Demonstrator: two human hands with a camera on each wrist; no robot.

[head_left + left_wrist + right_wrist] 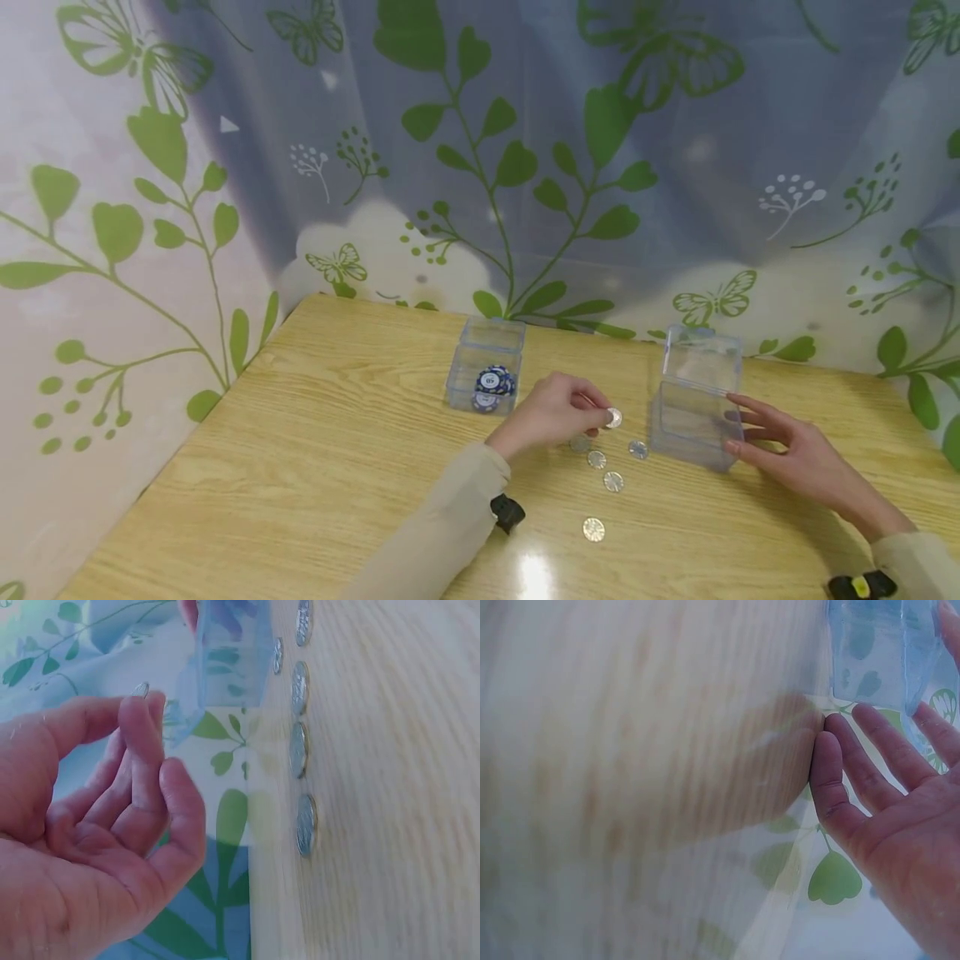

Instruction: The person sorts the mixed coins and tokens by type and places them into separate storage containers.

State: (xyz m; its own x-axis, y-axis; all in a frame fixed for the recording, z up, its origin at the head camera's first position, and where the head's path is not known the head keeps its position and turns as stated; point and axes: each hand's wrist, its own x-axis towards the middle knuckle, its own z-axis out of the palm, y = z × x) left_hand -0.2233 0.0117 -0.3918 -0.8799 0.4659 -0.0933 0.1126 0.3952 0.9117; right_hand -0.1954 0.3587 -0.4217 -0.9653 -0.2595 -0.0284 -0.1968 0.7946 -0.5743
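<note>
My left hand [558, 414] pinches a silver-coloured coin [614, 417] between thumb and index finger, raised over the table. In the left wrist view only the coin's edge [141, 690] shows above the fingertips; the other fingers are loosely bent. Several more coins lie flat below and beside that hand, among them one coin [613, 482] and a nearer one [593, 529]. A clear plastic box [693, 408] with its lid raised stands to the right. My right hand [795, 454] rests its fingertips against the box's right side, fingers extended and spread in the right wrist view.
A second clear lidded box [461, 379], also with its lid up, stands left of the left hand and holds several blue-and-white poker chips [492, 381]. The wooden table [330, 433] meets a leaf-patterned curtain [540, 183] behind the boxes.
</note>
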